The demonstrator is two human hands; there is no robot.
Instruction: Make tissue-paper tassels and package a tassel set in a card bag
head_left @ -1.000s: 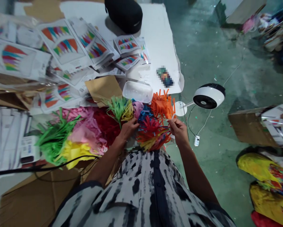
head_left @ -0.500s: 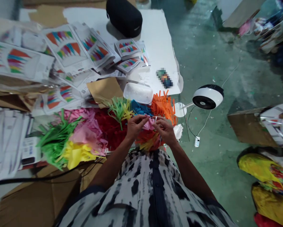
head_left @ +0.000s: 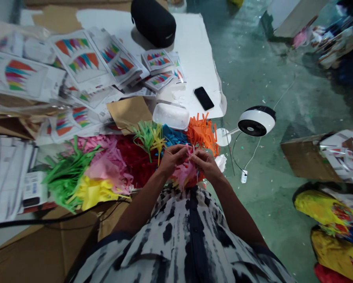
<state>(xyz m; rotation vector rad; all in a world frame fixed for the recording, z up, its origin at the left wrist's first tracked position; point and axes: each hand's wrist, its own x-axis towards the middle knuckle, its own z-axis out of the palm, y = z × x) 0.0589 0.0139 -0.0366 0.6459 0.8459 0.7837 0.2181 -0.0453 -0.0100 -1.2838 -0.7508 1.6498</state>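
My left hand and my right hand meet in front of my chest, both pinched on a strip of pink fringed paper that hangs between them. My right hand also grips a thin white stick that pokes up from its fingers. Just beyond my hands lie bundles of fringed paper: orange, blue, green and yellow, and dark red. More pink, green and yellow fringe is heaped to the left.
A white tray and a black phone lie on white sheets beyond the fringe. Printed packets are stacked to the left, a black pouch at the back. A white fan stands on the green floor, cardboard boxes at the right.
My hands came together from apart: the left left the pile and the right swung inward. They now hold a pink fringe strip, which hangs lower than half a second ago.
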